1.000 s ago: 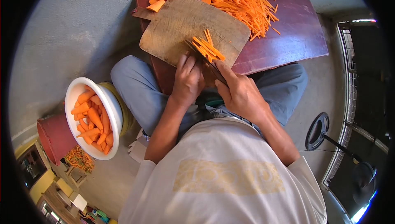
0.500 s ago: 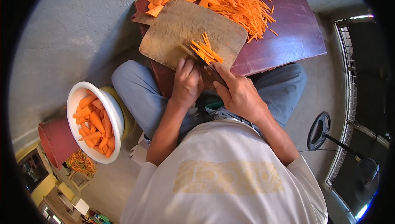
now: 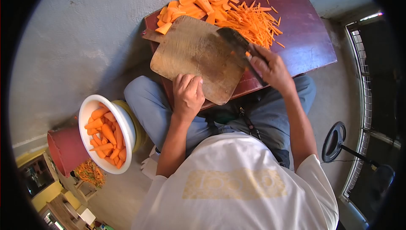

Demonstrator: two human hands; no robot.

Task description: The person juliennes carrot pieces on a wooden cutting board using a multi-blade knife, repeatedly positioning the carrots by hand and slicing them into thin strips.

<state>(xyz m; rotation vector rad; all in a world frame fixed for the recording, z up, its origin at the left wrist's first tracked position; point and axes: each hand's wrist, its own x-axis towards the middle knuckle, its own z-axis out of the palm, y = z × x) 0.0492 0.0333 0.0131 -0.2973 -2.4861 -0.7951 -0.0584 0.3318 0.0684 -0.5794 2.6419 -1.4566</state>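
Note:
My right hand (image 3: 272, 69) is closed around a knife (image 3: 233, 38) with a broad dark blade, held over the right side of the wooden cutting board (image 3: 190, 48). A bit of orange carrot shows by the blade near my fingers. My left hand (image 3: 188, 97) has its fingers curled over the board's near edge. Just beyond the blade lies a heap of carrot strips (image 3: 253, 23). Flat carrot slices (image 3: 196, 7) are piled along the far edge, behind the board. The board's near corner juts past the table edge toward my lap.
The dark red table (image 3: 296, 27) stands against a grey-blue wall. At my left, a white bowl (image 3: 86, 145) holds several peeled carrots (image 3: 108, 133), beside a red bucket (image 3: 63, 149). Peelings (image 3: 89, 173) lie beyond. A fan-like stand with a round base (image 3: 334, 141) is at right.
The cut strips have left the board's surface. My right hand with the knife has moved away to the far right, toward the strip heap. My left hand now grips the board, which has turned and shifted nearer.

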